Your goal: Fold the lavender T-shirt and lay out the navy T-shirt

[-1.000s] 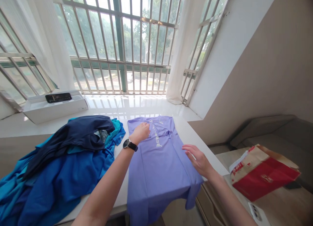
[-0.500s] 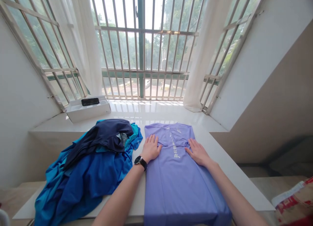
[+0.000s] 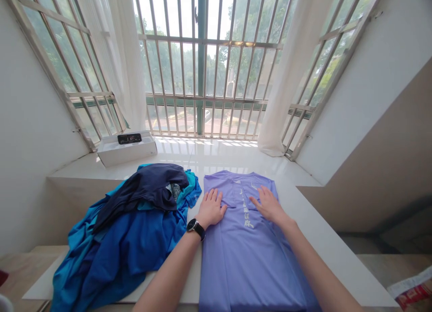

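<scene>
A lavender short-sleeved T-shirt (image 3: 240,262) lies flat on the white sill, with pale lettering down its middle and its collar end away from me. My left hand (image 3: 211,208) rests palm down on the shirt near its left edge, a black watch (image 3: 195,229) on the wrist. My right hand (image 3: 268,205) lies flat on the shirt's right part, fingers toward the collar. Neither hand grips the cloth. To the left of the shirt, touching its edge, is a heap of blue garments (image 3: 124,240) topped by a navy garment (image 3: 148,186).
The white sill (image 3: 209,154) ends at a front edge on the right, with a drop beyond. A white box (image 3: 126,152) carrying a black device (image 3: 129,138) stands at the back left. Barred windows and sheer curtains close the far side. A red printed paper package (image 3: 413,289) shows at the lower right.
The view has swung from tilted to level and centred on the shirt. My right hand has come down from hovering to lie on the shirt, and my left hand has flattened onto it.
</scene>
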Demonstrator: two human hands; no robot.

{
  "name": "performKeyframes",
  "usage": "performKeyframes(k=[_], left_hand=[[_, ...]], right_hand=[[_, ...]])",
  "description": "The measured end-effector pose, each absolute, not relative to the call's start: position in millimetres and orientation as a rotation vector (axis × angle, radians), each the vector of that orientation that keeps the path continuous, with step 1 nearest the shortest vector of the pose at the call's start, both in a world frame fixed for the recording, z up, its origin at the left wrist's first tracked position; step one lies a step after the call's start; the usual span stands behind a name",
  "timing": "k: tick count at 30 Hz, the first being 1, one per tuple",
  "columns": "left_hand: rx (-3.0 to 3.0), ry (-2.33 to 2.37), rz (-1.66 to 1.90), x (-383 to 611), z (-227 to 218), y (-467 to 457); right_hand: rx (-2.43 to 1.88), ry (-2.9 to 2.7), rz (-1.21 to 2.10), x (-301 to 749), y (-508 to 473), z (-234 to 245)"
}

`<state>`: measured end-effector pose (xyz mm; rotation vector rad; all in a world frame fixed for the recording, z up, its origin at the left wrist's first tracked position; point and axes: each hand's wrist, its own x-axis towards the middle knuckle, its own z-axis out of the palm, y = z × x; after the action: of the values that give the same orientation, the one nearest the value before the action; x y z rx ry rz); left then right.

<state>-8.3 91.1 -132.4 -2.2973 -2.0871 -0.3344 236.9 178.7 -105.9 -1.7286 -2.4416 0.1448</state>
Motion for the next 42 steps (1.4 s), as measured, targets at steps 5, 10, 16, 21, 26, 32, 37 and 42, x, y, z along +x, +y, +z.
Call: performKeyframes(k=[5, 10, 16, 21, 26, 32, 37, 42], left_hand=[[-2.26, -2.058, -0.4, -7, -134, 88], [-2.257, -2.05, -0.41, -8, -134, 88], [-2.261, -2.056, -0.414, -7, -133, 88], [-2.258, -2.052, -0.417, -6, -133, 89], [-2.261, -2.056, -0.413, -6, -133, 88], [-2.269, -2.067, -0.407, -5, -129, 87], [-2.283, -2.077, -0.396, -6, -127, 86], [-2.294, -2.059, -0.426, -7, -128, 86]], right_hand=[[-1.588, -2.313, 0.188, 174, 192, -112], [-1.621, -2.196, 0.155, 150, 191, -121], [-1.551, -2.209, 0.099, 148, 184, -129], [-1.483, -2.213, 0.153, 148, 186, -133], [-1.437, -2.228, 0.198, 148, 187, -134], [-1.379, -2.208, 0.243, 147, 187, -135], [-1.313, -2.168, 0.321, 145, 187, -132], [-1.268, -2.14, 0.423, 145, 186, -132]])
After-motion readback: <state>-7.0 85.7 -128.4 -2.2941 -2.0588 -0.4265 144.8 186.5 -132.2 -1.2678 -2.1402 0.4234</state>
